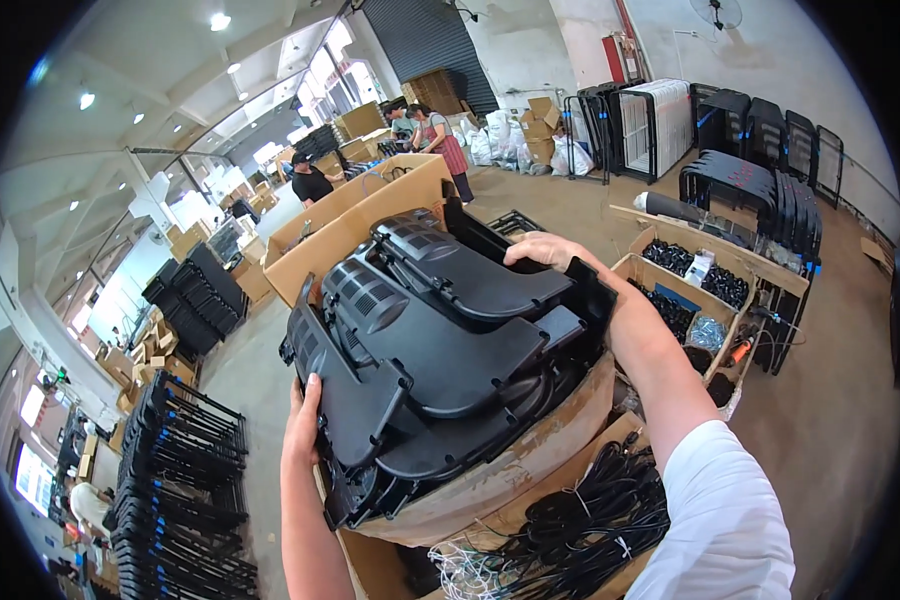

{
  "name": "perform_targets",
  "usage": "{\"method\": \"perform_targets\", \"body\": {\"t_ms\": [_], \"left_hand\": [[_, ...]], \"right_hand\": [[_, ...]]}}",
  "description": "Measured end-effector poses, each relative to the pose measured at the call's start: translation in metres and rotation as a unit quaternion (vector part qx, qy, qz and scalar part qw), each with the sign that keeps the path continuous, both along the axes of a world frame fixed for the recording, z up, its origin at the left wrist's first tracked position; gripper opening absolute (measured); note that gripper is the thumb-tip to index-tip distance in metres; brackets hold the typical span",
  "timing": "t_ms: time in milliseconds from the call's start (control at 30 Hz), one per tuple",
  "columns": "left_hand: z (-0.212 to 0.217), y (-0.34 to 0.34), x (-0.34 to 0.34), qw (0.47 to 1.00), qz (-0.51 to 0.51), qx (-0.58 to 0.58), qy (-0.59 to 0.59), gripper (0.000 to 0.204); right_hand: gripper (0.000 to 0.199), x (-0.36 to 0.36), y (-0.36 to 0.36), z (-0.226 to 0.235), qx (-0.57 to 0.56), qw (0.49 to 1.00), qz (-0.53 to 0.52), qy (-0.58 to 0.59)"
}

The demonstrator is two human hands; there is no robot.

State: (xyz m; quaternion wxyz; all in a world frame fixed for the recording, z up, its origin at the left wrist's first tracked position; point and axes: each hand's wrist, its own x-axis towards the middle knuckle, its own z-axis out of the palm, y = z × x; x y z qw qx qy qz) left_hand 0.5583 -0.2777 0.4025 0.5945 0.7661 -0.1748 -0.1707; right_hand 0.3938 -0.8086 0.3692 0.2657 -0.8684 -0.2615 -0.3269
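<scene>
A pile of moulded black plastic covers (440, 345) with slotted vents fills a worn cardboard box (580, 415) right in front of me. My left hand (304, 418) presses along the pile's left side, its thumb on a cover's edge and its other fingers mostly hidden underneath. At the far right of the pile, my right hand (548, 250) curls around the raised edge of a black plastic cover. Between my forearms, in a lower box, lie tied black cables (595, 510) and a tangle of thin white wires (467, 570).
Another open carton (355, 205) stands just behind the pile. To the right, a bin holds small black parts (675, 260) beside an orange-handled tool (740, 350). Stacked black frames (185, 480) rise at the lower left, and more racks (740, 185) stand at right. Several people (440, 145) work at the back.
</scene>
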Motion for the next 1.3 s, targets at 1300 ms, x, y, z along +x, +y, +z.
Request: {"method": "perform_targets", "body": {"t_ms": [1300], "left_hand": [[-0.022, 0.033, 0.030, 0.994, -0.028, -0.094, 0.044, 0.099]], "right_hand": [[0.077, -0.016, 0.211, 0.165, -0.068, 0.901, -0.352, 0.244]]}}
